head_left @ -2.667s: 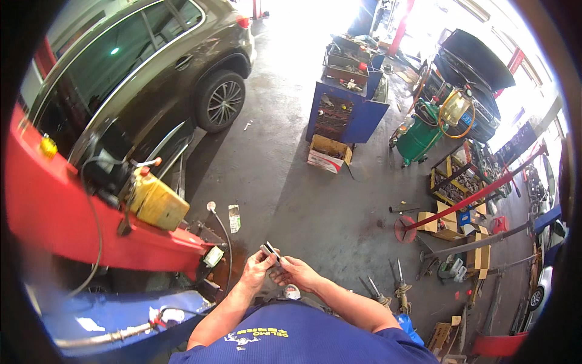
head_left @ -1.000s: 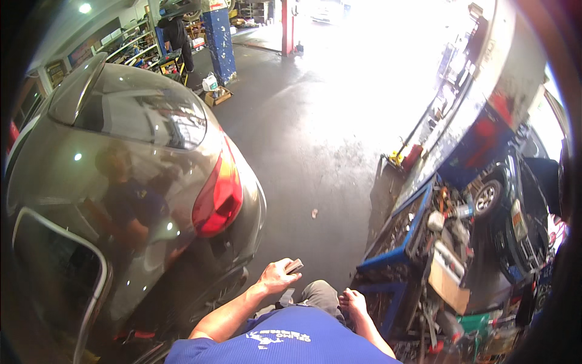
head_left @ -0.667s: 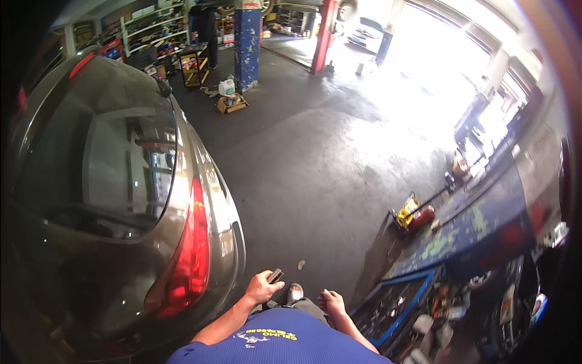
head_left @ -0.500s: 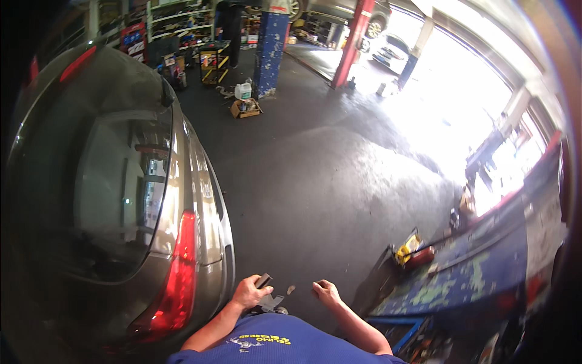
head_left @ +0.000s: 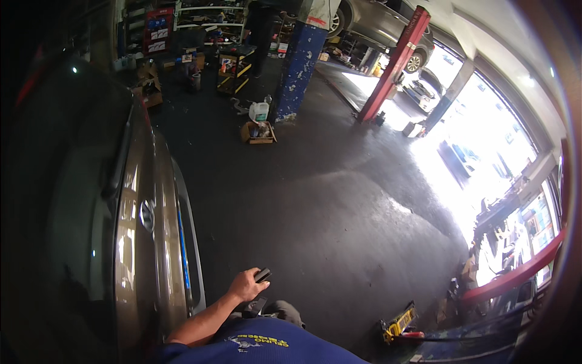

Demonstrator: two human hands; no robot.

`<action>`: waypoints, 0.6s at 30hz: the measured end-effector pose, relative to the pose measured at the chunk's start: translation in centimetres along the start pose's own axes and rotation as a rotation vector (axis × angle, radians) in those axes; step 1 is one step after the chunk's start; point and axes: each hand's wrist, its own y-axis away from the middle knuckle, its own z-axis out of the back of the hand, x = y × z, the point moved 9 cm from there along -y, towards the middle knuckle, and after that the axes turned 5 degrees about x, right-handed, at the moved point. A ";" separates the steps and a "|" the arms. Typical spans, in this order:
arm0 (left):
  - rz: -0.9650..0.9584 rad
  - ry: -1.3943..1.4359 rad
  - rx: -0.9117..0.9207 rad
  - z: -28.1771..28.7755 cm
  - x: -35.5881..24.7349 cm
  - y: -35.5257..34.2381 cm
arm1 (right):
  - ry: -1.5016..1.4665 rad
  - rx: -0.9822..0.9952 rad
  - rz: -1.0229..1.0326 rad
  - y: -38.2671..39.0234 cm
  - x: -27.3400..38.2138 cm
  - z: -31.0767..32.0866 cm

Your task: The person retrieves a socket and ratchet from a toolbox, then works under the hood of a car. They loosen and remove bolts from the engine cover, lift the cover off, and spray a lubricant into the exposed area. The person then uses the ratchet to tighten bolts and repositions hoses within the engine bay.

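Observation:
My left hand is closed around a short dark cylindrical object, whose end sticks out past the thumb. I cannot make out exactly what it is. Beside my left arm stands a brown-gold car, its rear corner and glass filling the left of the view. The held object is apart from the car, over the dark floor. My right hand is out of the picture.
A yellow floor jack lies at the lower right beside a blue platform. Ahead are an open cardboard box, a white jug, a blue pillar, a yellow-and-black cart and a red lift post.
The view has swung, so the car sits further left and its red tail light is out of sight. My right hand has left the picture. My left hand still holds the dark object.

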 end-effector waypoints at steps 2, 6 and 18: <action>-0.071 -0.034 -0.048 3.2 -3.0 -6.4 | 0.110 0.011 0.047 -2.5 6.8 4.7; -0.103 -0.055 -0.151 8.4 -3.9 -17.9 | 0.208 0.039 0.142 -8.5 21.2 15.0; 0.171 0.220 -0.460 28.4 -0.3 -42.5 | 0.850 -0.362 0.704 -30.0 72.4 63.1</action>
